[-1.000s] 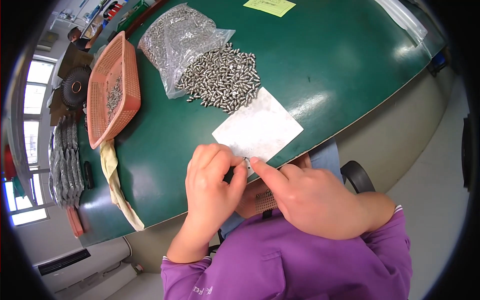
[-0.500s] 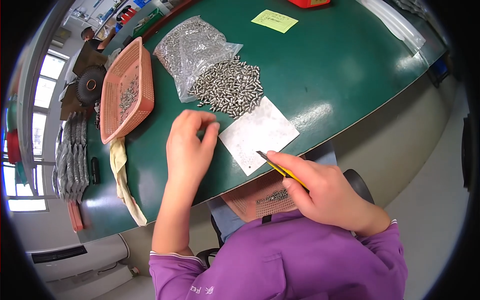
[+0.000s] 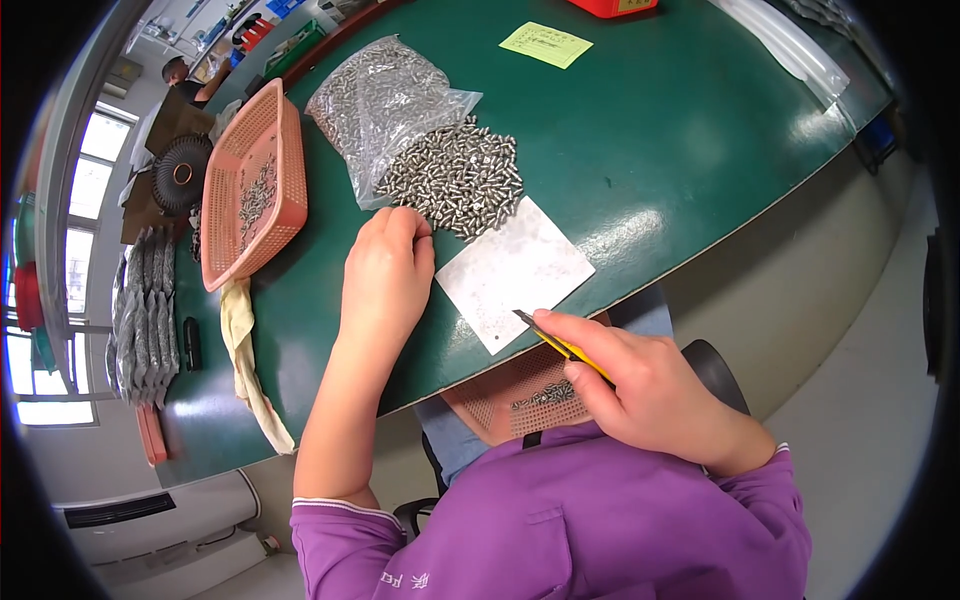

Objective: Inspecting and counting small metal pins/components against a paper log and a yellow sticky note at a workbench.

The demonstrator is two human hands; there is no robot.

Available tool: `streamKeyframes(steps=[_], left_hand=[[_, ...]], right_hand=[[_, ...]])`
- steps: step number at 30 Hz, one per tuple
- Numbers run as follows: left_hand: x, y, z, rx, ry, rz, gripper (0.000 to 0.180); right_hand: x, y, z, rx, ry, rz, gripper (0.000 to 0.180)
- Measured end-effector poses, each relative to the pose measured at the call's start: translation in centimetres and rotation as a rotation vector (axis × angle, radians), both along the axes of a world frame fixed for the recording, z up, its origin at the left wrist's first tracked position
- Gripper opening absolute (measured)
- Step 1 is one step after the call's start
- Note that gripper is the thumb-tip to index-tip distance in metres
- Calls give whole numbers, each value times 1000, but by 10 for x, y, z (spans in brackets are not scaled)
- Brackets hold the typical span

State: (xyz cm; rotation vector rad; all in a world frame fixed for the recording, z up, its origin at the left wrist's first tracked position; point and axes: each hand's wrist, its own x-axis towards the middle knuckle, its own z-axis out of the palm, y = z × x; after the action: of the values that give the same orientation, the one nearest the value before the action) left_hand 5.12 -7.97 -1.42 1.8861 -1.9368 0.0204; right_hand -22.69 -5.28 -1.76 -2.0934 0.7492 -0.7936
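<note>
In my right hand (image 3: 640,385) I hold a yellow and black utility knife (image 3: 578,355), its tip over the near right part of a white sheet (image 3: 515,265). My left hand (image 3: 385,265) is at the near left edge of a heap of small metal pins (image 3: 460,175), its fingers curled together. Whatever lies between those fingertips is hidden. The heap spills from a clear plastic bag (image 3: 375,110) that is still full of similar parts. One tiny dark piece sits near the sheet's closest corner.
Left on the green table (image 3: 640,140) stands a pink basket (image 3: 290,190) with some metal parts, a cream cloth strip (image 3: 240,340) below it. Another pink basket (image 3: 490,400) is at my lap. Filled bags (image 3: 145,310), a black fan (image 3: 182,172) and a yellow paper (image 3: 546,45) lie farther out.
My left hand has moved up to the heap's edge, and its fingers have closed together. My right hand keeps the knife in nearly the same place.
</note>
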Motion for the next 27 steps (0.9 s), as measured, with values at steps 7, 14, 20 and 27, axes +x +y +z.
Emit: streamKeyframes(steps=[7, 14, 20, 27], left_hand=[[-21, 32, 23, -34, 197, -22, 9], [-49, 66, 4, -63, 415, -115, 16], [-49, 71, -9, -134, 271, -75, 19], [-49, 75, -9, -123, 239, -36, 17]], right_hand=[[3, -1, -5, 4, -10, -35, 50], [12, 0, -4, -57, 65, -21, 49], [18, 5, -7, -155, 178, 1, 52], [23, 8, -4, -164, 181, 0, 53]])
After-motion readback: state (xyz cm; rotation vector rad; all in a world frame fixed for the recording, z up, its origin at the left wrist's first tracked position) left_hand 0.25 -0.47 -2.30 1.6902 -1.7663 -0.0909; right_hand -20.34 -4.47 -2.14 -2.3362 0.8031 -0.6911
